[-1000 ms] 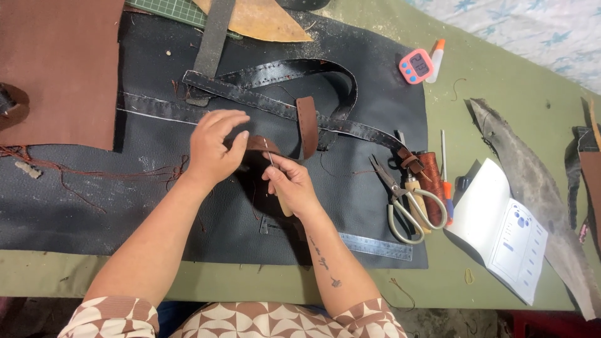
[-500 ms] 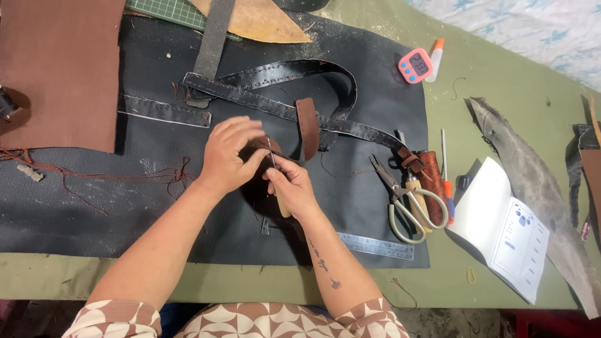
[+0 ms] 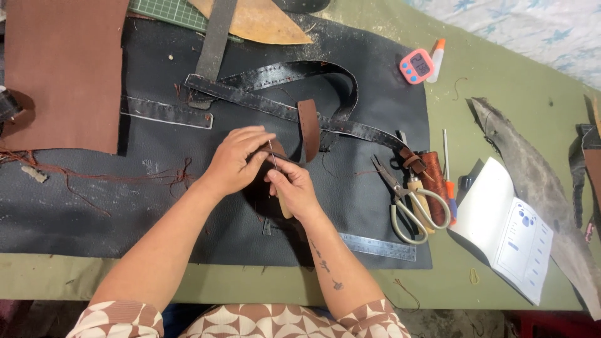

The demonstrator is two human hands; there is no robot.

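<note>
My left hand (image 3: 238, 159) grips a small brown leather piece (image 3: 277, 149) over the big black leather sheet (image 3: 94, 206). My right hand (image 3: 294, 188) holds an awl (image 3: 280, 181) with a pale wooden handle, its thin metal point rising against the brown piece between my two hands. Most of the brown piece is hidden under my fingers. A short brown strap (image 3: 308, 128) lies just beyond my hands, across long black perforated straps (image 3: 282, 112).
Scissors (image 3: 410, 203), a brown thread spool (image 3: 434, 175) and a thin tool (image 3: 448, 181) lie to the right. A steel ruler (image 3: 375, 246), open white booklet (image 3: 507, 228), pink timer (image 3: 417, 66), glue tube (image 3: 436, 59), brown leather sheet (image 3: 62, 69) and loose brown thread (image 3: 94, 175) surround the work.
My left hand has slid down and closed over the small brown piece next to my right hand. The awl stays in my right hand, now upright against the piece.
</note>
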